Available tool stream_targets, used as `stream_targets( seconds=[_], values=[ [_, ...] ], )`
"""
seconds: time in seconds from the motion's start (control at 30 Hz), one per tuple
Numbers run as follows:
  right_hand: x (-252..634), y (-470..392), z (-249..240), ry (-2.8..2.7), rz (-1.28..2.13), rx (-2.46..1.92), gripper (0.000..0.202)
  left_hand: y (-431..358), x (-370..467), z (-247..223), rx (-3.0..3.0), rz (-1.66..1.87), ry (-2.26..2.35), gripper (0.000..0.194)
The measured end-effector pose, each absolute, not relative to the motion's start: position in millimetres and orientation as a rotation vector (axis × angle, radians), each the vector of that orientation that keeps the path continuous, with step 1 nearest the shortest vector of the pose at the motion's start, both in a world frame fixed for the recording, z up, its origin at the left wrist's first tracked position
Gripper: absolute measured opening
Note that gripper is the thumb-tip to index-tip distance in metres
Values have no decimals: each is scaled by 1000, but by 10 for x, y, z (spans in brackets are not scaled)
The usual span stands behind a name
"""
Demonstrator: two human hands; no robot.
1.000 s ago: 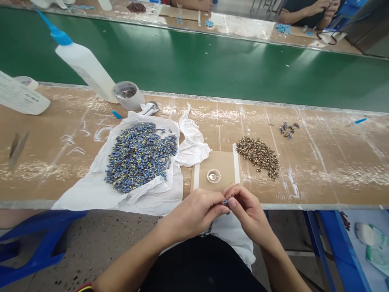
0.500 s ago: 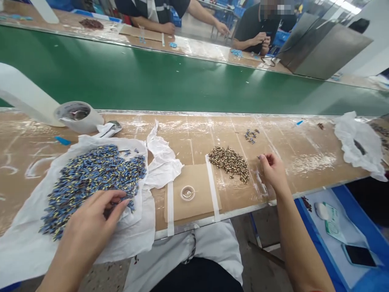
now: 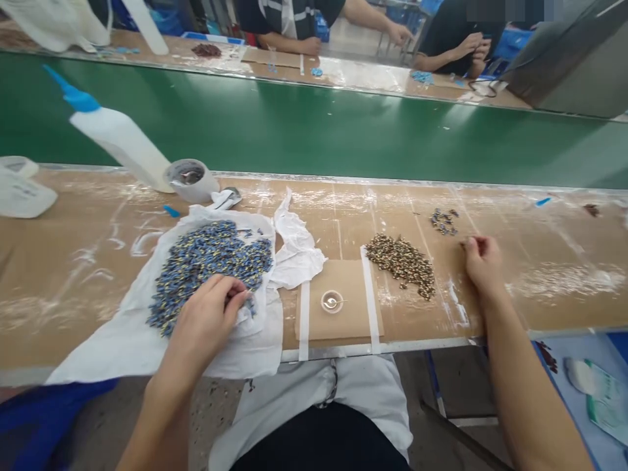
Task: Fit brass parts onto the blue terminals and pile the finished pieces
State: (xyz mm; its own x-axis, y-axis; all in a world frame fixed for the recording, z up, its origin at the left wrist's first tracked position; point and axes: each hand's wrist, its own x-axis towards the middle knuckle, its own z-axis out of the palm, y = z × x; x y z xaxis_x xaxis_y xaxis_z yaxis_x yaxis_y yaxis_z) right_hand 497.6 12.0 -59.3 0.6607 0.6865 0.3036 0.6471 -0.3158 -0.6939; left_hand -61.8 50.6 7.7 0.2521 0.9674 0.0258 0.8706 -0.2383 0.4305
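Note:
My left hand [image 3: 210, 314] rests at the lower right of a heap of small blue and yellow pieces [image 3: 196, 261] on white cloth [image 3: 132, 333]. Its thumb and fingertips are together; whatever is between them is too small to name. On the right, my right hand [image 3: 483, 261] is closed in a pinch, with a tiny dark bit at the fingertips. Just behind it lies a small cluster of blue and brown pieces [image 3: 444, 222]. Between the hands are a pile of gold and black pieces [image 3: 402, 261] and a cardboard sheet [image 3: 346, 324] bearing a small round cup [image 3: 332, 302] with a thin stick.
A white bottle with a blue nozzle [image 3: 120, 140] leans by a tape roll [image 3: 192, 181] at the back left. Crumpled white paper [image 3: 296, 248] lies beside the cloth. Beyond the green belt [image 3: 294, 131], two people sit at another bench.
The view has swung left, bringing the bottle's nozzle into sight. My left hand's thumb and fingers have come together. My right hand stays pinched, right of the gold pile.

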Motion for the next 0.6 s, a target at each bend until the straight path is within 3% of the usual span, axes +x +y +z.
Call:
stream_targets(
  seconds=[0.6],
  values=[
    [4900, -314, -722, -955, -29, -2034, 14, 536, -808, 236, 1530, 915, 1684, 24]
  ],
)
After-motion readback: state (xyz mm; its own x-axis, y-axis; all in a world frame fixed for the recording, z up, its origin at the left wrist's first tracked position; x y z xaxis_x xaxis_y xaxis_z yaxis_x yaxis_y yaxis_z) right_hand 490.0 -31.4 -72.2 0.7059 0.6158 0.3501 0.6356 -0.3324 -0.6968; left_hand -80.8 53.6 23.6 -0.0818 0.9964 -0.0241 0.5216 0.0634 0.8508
